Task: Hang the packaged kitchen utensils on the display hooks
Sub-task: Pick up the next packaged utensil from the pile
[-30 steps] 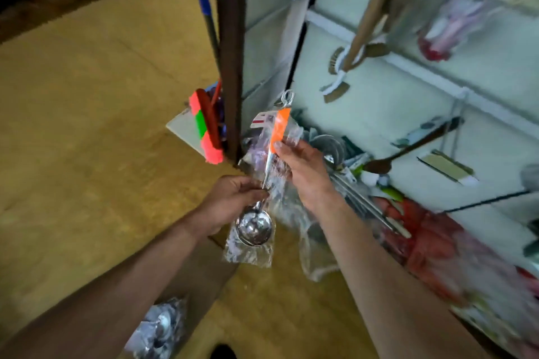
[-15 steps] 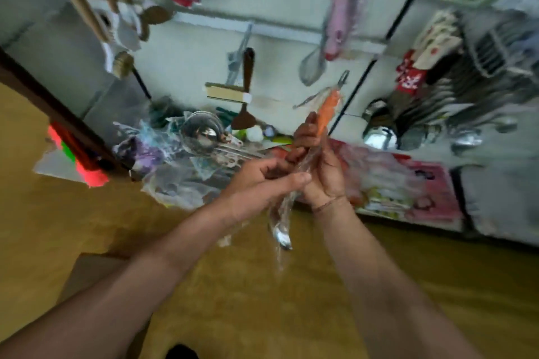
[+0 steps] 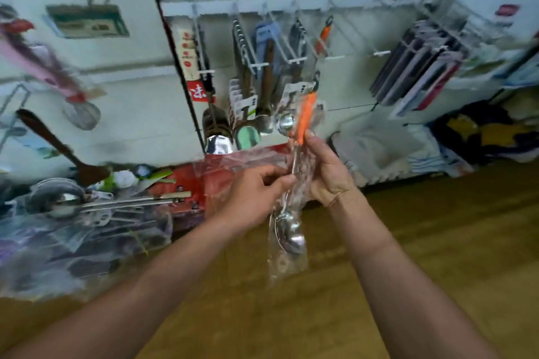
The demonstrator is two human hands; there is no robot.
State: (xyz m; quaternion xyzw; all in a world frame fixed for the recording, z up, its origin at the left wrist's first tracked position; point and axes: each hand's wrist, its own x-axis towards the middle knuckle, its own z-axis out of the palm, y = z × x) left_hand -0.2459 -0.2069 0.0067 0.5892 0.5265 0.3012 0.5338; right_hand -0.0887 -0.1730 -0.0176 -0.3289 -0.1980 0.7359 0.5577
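Though blurry, red tag beyond spoon

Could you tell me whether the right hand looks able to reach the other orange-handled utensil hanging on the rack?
Probably yes: the right hand grips the packaged scoop below that hanging utensil, and nothing visible stands between them.

A red hanging tag bears a white character, perhaps "法", though it is blurred. Print on the small white price tags and the green-framed card is unreadable.
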